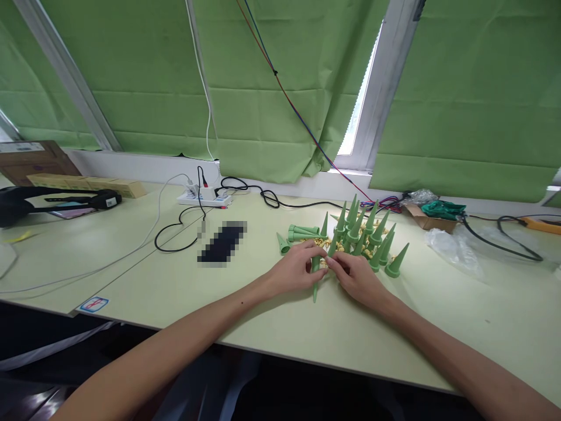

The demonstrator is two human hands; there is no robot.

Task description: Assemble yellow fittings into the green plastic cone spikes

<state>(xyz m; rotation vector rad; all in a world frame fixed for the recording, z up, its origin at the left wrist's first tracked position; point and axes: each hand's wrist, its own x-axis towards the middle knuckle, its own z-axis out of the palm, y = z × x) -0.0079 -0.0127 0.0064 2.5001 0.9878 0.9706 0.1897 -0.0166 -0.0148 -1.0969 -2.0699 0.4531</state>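
Note:
My left hand (pixel 294 266) is closed around a green plastic cone spike (pixel 315 289), whose pointed tip hangs downward just above or on the table. My right hand (pixel 358 279) meets it at the fingertips, thumb and finger pinched together by the cone's upper end. Whatever lies in that pinch is too small or hidden to make out. Right behind my hands stands a cluster of upright green cone spikes (pixel 353 230), with small yellowish pieces (pixel 376 227) scattered among them. Several more green cones (pixel 302 232) lie on their sides to the left of the cluster.
A white power strip (pixel 204 200) and black cables (pixel 272 199) run along the back. A blurred dark rectangle (pixel 222 244) lies left of my hands. On the right are a small cardboard box (pixel 427 220) and clear plastic bags (pixel 456 248). A black headband-like object (pixel 56 202) rests far left.

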